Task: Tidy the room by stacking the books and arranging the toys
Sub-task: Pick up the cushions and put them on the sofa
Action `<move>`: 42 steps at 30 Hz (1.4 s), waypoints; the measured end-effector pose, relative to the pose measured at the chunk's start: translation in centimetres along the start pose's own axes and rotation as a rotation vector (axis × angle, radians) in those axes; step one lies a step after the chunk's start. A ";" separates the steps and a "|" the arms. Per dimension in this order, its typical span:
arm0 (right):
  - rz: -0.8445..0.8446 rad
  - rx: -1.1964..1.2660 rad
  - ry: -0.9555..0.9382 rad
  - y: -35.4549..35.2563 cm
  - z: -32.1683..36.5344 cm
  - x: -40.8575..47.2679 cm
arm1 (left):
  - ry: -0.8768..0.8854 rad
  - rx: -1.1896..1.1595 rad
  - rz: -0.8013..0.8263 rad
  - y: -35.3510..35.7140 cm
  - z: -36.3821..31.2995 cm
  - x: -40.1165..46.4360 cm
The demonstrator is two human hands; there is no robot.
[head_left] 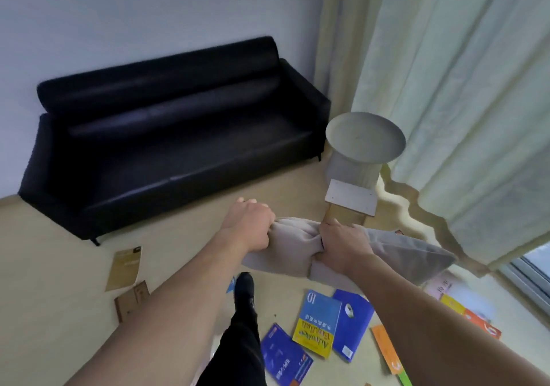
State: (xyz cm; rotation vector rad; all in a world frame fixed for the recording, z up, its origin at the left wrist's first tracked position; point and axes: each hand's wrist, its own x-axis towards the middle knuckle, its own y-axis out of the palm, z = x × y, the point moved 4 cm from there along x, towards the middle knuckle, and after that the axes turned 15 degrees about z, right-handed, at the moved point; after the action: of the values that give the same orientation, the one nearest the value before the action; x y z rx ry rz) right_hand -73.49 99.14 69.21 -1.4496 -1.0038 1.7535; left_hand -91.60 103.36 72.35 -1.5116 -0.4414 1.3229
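Item: grey cushion (297,245), carried in both hands above the floor (53,266), in front of the black sofa (166,135).

Step in hand, as judged: taking the cushion to the sofa. Carry it level, keep both grips until it is over the seat, and set it down against the backrest, not thrown. Mind your footing; your black shoe (244,286) is just left of the loose books.

Left hand (248,225): fingers curled tight, bunching the cushion's left end. Nothing else touched.

Right hand (342,244): fingers curled into the cushion's middle, pinching a fold; the cushion's far corner hangs free to the right.

Task's things, relative to the sofa: tan booklet (125,268) on the floor just in front of its left leg; blue and yellow books (320,324) scattered on the floor well in front, below the cushion; orange books (387,350) further right. None stacked yet. Round side counter (365,138) stands just beside the sofa's right arm.
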 end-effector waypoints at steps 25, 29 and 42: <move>0.033 0.602 -0.019 -36.0 -7.5 59.4 | 0.021 -1.088 0.155 -20.0 41.9 53.6; 0.025 0.638 -0.032 -41.1 -11.2 66.3 | -0.032 -1.029 0.097 -26.4 44.8 60.5; -0.115 1.023 -0.042 -53.7 -18.2 85.1 | 0.089 -0.407 -0.095 -45.3 47.9 79.7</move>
State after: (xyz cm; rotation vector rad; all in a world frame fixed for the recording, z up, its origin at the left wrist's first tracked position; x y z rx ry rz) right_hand -70.82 201.37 72.07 -0.6747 -0.0995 1.7807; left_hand -92.70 206.71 77.51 -1.8497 -0.7493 1.1304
